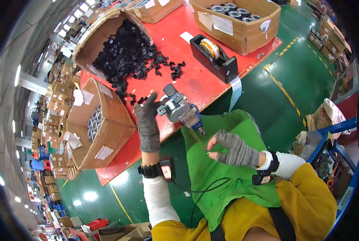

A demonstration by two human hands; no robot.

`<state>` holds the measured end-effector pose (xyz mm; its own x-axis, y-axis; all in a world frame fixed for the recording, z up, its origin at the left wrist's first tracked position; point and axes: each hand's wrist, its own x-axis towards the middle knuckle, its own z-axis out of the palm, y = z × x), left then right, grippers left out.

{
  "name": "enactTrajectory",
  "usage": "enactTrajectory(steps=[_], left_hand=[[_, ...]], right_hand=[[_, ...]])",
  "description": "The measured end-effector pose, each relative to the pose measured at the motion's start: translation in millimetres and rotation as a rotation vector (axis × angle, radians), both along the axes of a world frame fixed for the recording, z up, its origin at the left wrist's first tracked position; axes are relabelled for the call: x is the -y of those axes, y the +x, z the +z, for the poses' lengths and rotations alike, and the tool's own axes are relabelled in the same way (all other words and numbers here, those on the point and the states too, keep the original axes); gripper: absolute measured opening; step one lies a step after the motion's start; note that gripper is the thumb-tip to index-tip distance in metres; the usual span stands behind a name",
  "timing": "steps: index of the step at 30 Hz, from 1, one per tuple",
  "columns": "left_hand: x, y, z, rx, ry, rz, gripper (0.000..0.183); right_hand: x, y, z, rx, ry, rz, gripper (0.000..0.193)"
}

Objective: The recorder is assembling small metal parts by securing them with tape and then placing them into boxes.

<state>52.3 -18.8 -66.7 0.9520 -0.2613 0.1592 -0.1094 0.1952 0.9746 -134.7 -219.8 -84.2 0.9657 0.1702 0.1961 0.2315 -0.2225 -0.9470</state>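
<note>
My left hand, in a dark grey glove, is beside the red table's vise area with its fingers stretched out and partly apart. Just right of its fingertips, a round silver metal part sits in a blue bench vise at the table edge. Loose black clips lie just beyond the left hand. Over the green apron, my right hand wears a grey glove with bare thumb and fingertip. These pinch a tiny, pale metallic piece, too small to name.
A carton of black clips has spilled onto the red table. A carton of silver round parts stands left, another carton at the far right. A black tape dispenser stands near the edge. A blue frame is at right.
</note>
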Motion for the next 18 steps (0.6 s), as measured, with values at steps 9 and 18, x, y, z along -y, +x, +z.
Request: enactTrajectory(steps=[9, 18], left_hand=[[25.1, -135.2, 8.4, -0.278, 0.410, -0.066, 0.025], [29.5, -127.2, -21.0, -0.347, 0.362, -0.019, 0.022]], right_hand=[[0.5, -4.0, -1.8, -0.009, 0.076, -0.025, 0.021], [26.0, 17.8, 36.0, 0.085, -0.049, -0.049, 0.017]])
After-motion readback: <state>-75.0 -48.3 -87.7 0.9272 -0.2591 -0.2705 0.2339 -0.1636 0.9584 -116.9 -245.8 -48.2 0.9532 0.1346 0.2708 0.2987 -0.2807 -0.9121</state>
